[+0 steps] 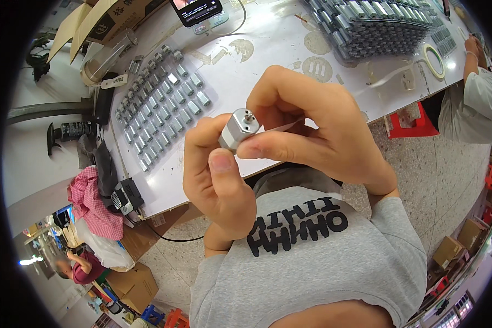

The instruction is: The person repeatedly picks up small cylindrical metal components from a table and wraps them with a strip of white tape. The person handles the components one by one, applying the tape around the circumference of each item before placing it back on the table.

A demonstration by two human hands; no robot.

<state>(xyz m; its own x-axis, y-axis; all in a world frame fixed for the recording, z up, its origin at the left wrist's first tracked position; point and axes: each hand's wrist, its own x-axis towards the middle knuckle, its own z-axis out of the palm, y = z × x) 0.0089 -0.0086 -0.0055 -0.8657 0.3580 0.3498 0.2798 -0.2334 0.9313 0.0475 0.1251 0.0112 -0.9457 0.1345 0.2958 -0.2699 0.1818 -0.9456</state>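
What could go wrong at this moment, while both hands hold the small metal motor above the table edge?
1. The left hand and right hand pinch the small silver motor only by fingertips, in the air near the table edge; it might slip and fall to the floor.
2. The laid-out motors lie close by; a careless elbow may scatter them.
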